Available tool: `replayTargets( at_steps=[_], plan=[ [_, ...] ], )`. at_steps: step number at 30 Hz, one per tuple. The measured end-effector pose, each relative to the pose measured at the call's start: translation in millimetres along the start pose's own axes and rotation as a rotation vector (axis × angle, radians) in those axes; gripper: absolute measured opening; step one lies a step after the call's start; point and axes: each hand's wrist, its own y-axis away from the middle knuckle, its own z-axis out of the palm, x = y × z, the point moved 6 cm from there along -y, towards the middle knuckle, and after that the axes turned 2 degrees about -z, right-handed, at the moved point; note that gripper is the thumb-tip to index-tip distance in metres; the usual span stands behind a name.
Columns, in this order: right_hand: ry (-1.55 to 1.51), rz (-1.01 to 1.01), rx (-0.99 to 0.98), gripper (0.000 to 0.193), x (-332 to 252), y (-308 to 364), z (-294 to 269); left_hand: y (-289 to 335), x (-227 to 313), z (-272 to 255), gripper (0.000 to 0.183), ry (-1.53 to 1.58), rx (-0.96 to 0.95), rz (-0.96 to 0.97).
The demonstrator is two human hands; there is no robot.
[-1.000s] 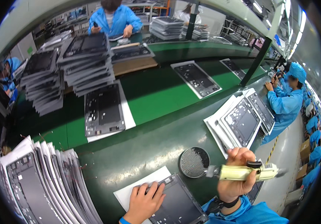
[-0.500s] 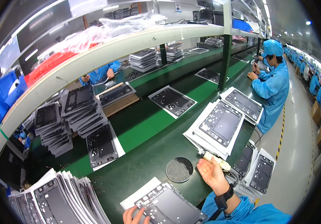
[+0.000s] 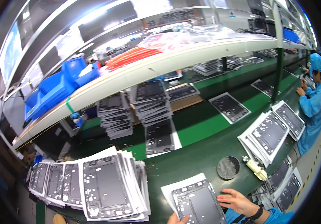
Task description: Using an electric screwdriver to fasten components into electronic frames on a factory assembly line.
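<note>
A dark grey tablet housing with small white pieces along its edges lies on a white sheet at the front of the bench. My left hand, partly cut off by the lower edge of the picture, grips the housing's near left edge. My right hand is open beside the housing's right edge, fingers stretched toward it, holding nothing. Beyond that hand lies a pale yellow hand tool, next to a round dish filled with small dark bits.
Layered housings and sheets fill the left; another pile stands right. More stacks rise beyond the green conveyor, where single housings lie. A shelf with blue bins crosses above. A co-worker in blue sits far right.
My view has swung left. My right hand has left the yellow tool and come to the housing's right edge. The left hand has shifted to the housing's near left edge.
</note>
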Motion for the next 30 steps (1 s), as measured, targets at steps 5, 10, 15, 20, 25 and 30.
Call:
replayTargets(
  at_steps=[5, 10, 15, 20, 25, 30],
  plan=[
    [0.196, -0.457, -0.034, 0.049, -84.0, -37.8, 36.2, 63.0, 94.7, -6.4, 0.032, -0.366, 0.196, 0.207],
    [0.884, -0.533, 0.008, 0.036, -143.7, -197.3, 101.1, 142.2, 180.4, -79.2, 0.038, -0.358, 0.528, 0.252],
    [1.500, -0.438, 0.192, 0.057, -128.7, -298.7, 169.4, 166.0, 254.6, -172.6, 0.039, -0.018, 0.687, 0.433],
    [1.538, -0.408, 0.222, 0.051, -112.8, -349.1, 194.7, 133.9, 239.5, -242.8, 0.039, 0.004, 0.749, 0.249],
    [1.490, -0.322, 0.389, 0.021, -105.6, -374.5, 213.6, 115.1, 237.6, -258.8, 0.040, -0.123, 0.794, 0.184],
    [1.500, -0.337, 0.391, 0.020, -99.5, -376.4, 228.0, 111.2, 245.7, -262.4, 0.027, -0.436, 0.822, 0.235]
  ],
)
